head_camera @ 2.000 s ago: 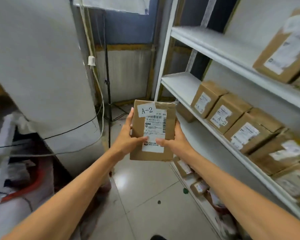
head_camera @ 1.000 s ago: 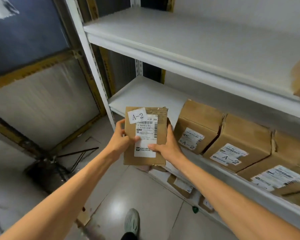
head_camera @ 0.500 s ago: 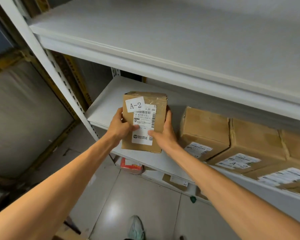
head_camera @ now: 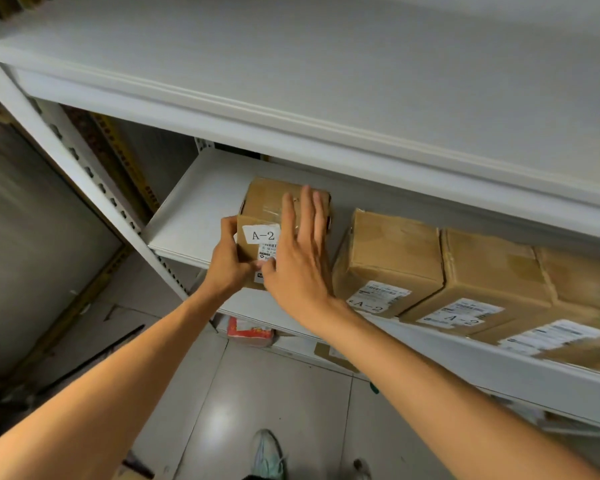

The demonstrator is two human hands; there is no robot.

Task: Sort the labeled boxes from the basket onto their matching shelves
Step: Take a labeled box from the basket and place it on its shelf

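Observation:
A brown cardboard box (head_camera: 261, 202) with a white "A-2" label stands on the middle white shelf (head_camera: 191, 216), left of a row of other A-2 boxes (head_camera: 392, 258). My left hand (head_camera: 227, 263) grips its lower left corner, fingers curled round the edge. My right hand (head_camera: 300, 251) lies flat over the box's front and top, fingers straight and spread. The basket is not in view.
The white upper shelf (head_camera: 291, 112) overhangs close above the boxes. The shelf's perforated upright (head_camera: 94, 181) runs down at the left. Bare shelf lies left of the held box. Below are tiled floor, my shoes (head_camera: 267, 455) and small parcels on a low shelf (head_camera: 252, 332).
The box has gone from held in front of the shelf edge to standing on the shelf. My right hand left the box's side and now lies flat over its front.

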